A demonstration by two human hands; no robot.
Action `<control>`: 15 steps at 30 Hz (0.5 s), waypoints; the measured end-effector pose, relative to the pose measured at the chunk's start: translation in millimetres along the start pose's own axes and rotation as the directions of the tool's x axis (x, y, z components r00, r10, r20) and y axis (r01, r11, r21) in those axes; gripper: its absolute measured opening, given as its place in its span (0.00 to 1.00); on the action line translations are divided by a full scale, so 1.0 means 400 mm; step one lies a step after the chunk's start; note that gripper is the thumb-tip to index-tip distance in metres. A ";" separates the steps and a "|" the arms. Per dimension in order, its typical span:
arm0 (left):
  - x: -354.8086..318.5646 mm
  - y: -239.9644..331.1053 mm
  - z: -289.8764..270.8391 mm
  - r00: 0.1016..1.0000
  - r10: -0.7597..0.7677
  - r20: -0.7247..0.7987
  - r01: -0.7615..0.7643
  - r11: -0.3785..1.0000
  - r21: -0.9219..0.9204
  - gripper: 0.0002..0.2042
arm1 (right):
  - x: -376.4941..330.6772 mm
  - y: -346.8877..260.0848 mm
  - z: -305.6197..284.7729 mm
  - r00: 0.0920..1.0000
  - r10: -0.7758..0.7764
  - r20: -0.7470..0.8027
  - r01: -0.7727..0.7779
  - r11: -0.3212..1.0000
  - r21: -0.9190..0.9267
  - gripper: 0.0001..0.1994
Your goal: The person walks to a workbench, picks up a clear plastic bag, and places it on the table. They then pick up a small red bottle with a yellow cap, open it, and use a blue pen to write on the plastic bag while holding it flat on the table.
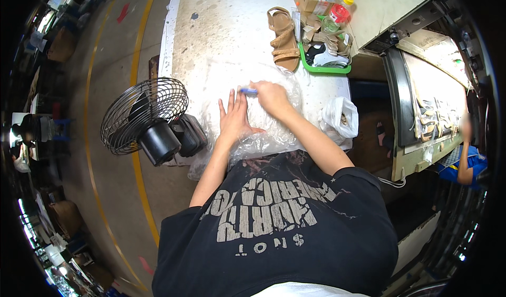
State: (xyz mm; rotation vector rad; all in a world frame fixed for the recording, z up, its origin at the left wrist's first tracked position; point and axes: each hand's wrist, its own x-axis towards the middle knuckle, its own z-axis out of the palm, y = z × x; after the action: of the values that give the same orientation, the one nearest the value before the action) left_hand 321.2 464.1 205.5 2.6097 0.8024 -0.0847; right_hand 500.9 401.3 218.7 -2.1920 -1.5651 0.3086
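A crumpled clear plastic sheet [284, 134] is spread over the white tabletop in front of me. My left hand [234, 117] lies flat on it with the fingers spread, pressing the plastic down. Just beyond the left fingertips, my right hand [270, 97] is closed around a slim blue tool [249, 91] that points left. Slight blur on this hand hides the tool's tip, and I cannot tell whether it is a pen or a cutter. A tan strappy sandal [284, 40] rests farther off, past the plastic's far right side.
A black caged fan [145, 115] stands at the table's left edge. At the right are a green basket [326, 69] of scraps, a yellow-capped bottle [338, 15], a cardboard box [311, 1] and a white plastic bag [337, 119]. Another person's arm [465, 157] shows far right.
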 end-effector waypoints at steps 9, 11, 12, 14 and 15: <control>0.004 0.021 -0.085 0.991 -0.131 -0.025 0.126 0.981 -0.149 0.52 | -0.073 0.011 -0.186 0.943 0.294 -0.158 -0.199 0.874 0.444 0.17; 0.012 0.035 -0.088 0.985 -0.062 -0.158 0.045 0.994 -0.103 0.39 | -0.108 0.006 -0.195 0.941 0.332 -0.072 -0.261 0.844 0.469 0.17; 0.027 0.041 -0.084 0.984 -0.022 -0.175 0.002 0.993 -0.115 0.39 | -0.124 0.009 -0.183 0.955 0.280 -0.094 -0.207 0.861 0.465 0.17; 0.051 0.050 -0.063 0.995 0.040 -0.095 -0.053 0.989 -0.136 0.47 | -0.157 0.022 -0.124 0.976 0.171 -0.135 -0.093 0.887 0.452 0.17; 0.051 0.055 -0.053 0.998 0.051 -0.041 -0.054 0.995 -0.089 0.51 | -0.176 0.027 -0.091 0.991 0.110 -0.074 -0.076 0.930 0.361 0.17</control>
State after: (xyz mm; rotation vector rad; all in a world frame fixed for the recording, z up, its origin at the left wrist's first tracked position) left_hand 349.0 466.9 229.1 2.5521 0.7331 0.0171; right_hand 501.4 324.3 241.3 -1.9668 -1.2438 0.4732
